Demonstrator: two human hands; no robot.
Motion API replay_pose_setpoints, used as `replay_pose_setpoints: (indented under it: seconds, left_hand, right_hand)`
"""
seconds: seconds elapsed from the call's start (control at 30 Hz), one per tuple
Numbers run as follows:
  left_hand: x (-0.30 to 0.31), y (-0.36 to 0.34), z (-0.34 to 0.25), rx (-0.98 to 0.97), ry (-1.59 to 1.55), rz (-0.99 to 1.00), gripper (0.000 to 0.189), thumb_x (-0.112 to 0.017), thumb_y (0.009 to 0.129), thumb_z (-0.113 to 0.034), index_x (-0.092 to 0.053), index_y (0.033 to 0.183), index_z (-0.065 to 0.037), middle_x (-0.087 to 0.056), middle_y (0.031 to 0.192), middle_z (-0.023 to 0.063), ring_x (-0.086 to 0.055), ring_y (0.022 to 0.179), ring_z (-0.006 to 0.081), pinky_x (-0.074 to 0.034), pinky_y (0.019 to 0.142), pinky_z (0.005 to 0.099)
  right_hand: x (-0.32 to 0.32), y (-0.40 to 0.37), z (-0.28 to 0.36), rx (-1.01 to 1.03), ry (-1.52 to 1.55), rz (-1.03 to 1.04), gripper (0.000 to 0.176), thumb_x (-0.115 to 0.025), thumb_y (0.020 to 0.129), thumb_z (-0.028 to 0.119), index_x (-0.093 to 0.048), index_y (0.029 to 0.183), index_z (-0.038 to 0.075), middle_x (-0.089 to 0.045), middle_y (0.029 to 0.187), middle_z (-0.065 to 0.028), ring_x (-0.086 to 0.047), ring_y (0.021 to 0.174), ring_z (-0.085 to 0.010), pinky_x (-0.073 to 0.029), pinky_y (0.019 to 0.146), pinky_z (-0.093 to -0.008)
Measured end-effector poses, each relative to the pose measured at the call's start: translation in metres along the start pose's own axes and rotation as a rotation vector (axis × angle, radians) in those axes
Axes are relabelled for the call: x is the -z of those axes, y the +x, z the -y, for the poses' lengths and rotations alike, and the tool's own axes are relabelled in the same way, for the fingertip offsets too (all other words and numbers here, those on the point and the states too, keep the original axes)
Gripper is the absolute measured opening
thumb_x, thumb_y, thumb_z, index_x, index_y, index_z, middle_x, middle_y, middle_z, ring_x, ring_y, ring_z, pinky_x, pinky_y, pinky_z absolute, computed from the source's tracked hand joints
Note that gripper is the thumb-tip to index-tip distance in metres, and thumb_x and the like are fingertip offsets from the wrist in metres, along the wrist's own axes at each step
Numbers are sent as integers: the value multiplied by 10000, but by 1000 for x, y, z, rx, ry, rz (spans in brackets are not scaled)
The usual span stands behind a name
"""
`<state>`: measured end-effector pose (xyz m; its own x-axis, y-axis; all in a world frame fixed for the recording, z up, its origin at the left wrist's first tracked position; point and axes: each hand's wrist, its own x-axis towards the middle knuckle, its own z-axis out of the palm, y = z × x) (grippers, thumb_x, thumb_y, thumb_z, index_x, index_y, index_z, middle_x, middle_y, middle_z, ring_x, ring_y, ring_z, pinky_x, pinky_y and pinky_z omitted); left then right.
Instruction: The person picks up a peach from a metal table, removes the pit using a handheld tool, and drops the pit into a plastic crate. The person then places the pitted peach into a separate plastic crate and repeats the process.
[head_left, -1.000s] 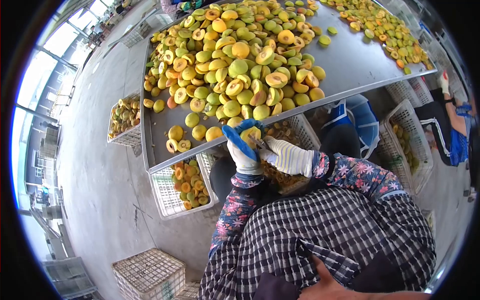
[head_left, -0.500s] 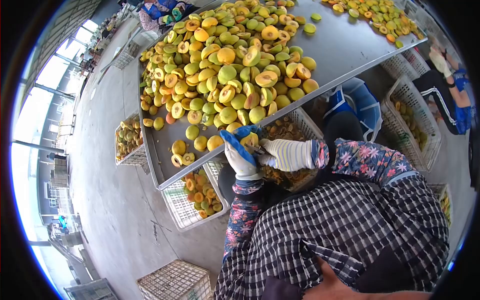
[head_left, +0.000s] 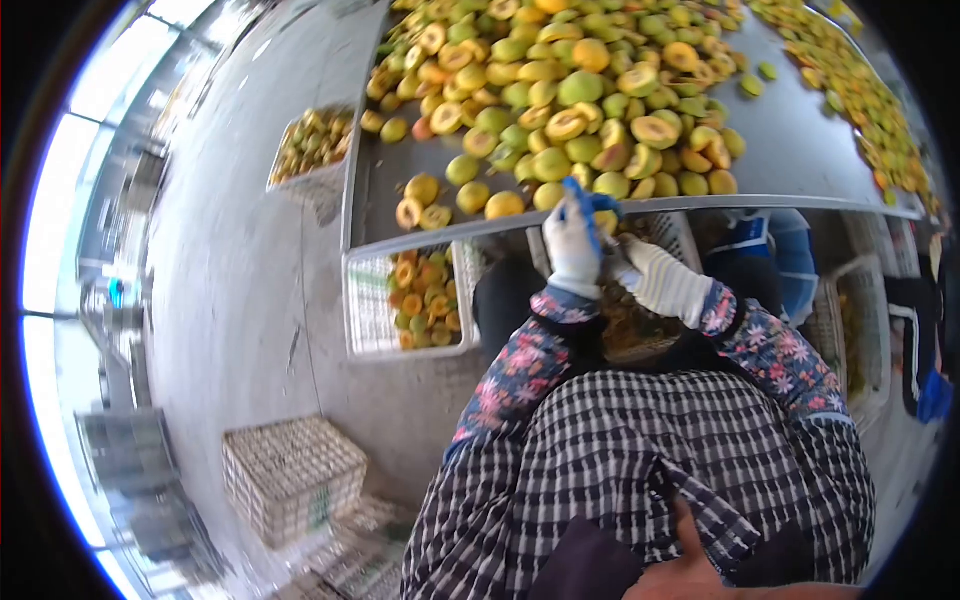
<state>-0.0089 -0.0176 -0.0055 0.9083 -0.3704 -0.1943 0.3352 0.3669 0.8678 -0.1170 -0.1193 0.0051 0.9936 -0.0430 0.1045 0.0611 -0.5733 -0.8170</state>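
My left hand [head_left: 575, 245], in a white glove with blue on the palm side, is just over the near edge of a metal table [head_left: 415, 172]. Its fingers curl around a yellow-green peach, mostly hidden by the glove. Close beside it, my right hand [head_left: 668, 282] wears a striped knit glove. Its fingers are closed and meet the left hand; a small dark thing at their tips is too blurred to name. Heaped on the table are yellow-green peaches [head_left: 580, 88], many halved. Beneath my hands a crate [head_left: 680, 240] holds brownish cut pieces, partly covered by my arms.
A white crate of peach halves [head_left: 425, 300] stands under the table's left corner, another fruit crate [head_left: 312, 150] beyond it. Upturned crates [head_left: 295, 470] are on the floor at lower left. On the right are a blue bag [head_left: 790, 265], a crate [head_left: 860, 330] and a person's leg [head_left: 905, 330].
The view has turned and shifted, so the table now lies higher and more level in it. Both hands stay together by the table edge; the fruit in my left hand shows less than before.
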Motion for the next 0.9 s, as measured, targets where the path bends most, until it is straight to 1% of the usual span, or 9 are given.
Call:
replay_pose_setpoints:
  seconds: [0.1,0.13,0.17,0.27,0.3,0.33,0.4,0.7,0.9]
  left_hand:
    - [-7,9,-8,146,22,143,519,-533,996,-457,-675,736,-31,-578,612,-20,-452,539,67,-338,503,225]
    - [3,16,-2,167,158,234,573,-491,1010,-459,-663,845,62,-683,739,108,-603,626,155,-487,611,254]
    - [3,17,2,150,99,243,567,-488,1011,-457,-662,859,60,-684,740,113,-615,643,161,-495,625,261]
    - [6,17,8,-69,155,327,559,-479,1015,-455,-658,886,58,-686,745,123,-647,675,178,-522,647,284]
    - [6,13,6,-167,205,367,558,-476,1016,-455,-657,892,57,-687,747,125,-656,682,183,-530,651,293]
    - [5,12,3,73,-12,346,557,-459,1025,-440,-651,885,64,-689,748,138,-673,678,209,-551,655,317]
    - [-1,3,-14,202,-125,347,519,-494,1016,-416,-634,861,59,-675,738,155,-659,611,240,-549,592,318]
    - [2,2,-8,57,-5,390,600,-463,1003,-490,-618,856,70,-663,736,187,-677,648,280,-586,613,382]
    - [-4,-7,-9,-38,-3,243,552,-464,1004,-489,-599,925,41,-660,811,154,-671,666,267,-597,638,398]
  right_hand:
    - [-7,2,-27,-61,-204,105,336,-570,956,182,-516,1217,-22,-655,978,-228,-624,901,-382,-480,825,-431]
    - [-3,-2,-28,-48,-209,118,359,-580,952,197,-506,1226,-23,-660,964,-213,-629,883,-371,-482,816,-431]
    - [3,-3,-19,-35,-214,122,382,-590,949,211,-497,1236,-23,-665,951,-198,-634,865,-361,-485,807,-432]
    - [6,-4,3,-313,420,132,391,-606,948,296,-522,1201,9,-633,803,-76,-614,649,-248,-501,610,-382]
    - [22,-3,31,-664,637,265,345,-576,970,375,-560,1121,65,-521,671,27,-500,485,-114,-415,431,-282]
    - [19,-2,36,-704,687,263,336,-564,976,394,-562,1092,79,-496,649,36,-469,461,-96,-384,408,-262]
    - [21,-2,42,-790,780,230,331,-538,987,433,-565,1034,107,-446,604,52,-408,414,-60,-322,363,-222]
    - [23,-10,39,-776,1268,289,281,-526,1000,421,-543,944,147,-428,579,34,-396,399,-89,-273,355,-237]
    - [3,-16,46,-655,954,103,217,-541,1002,334,-532,1006,117,-467,596,34,-415,407,-84,-327,369,-239]
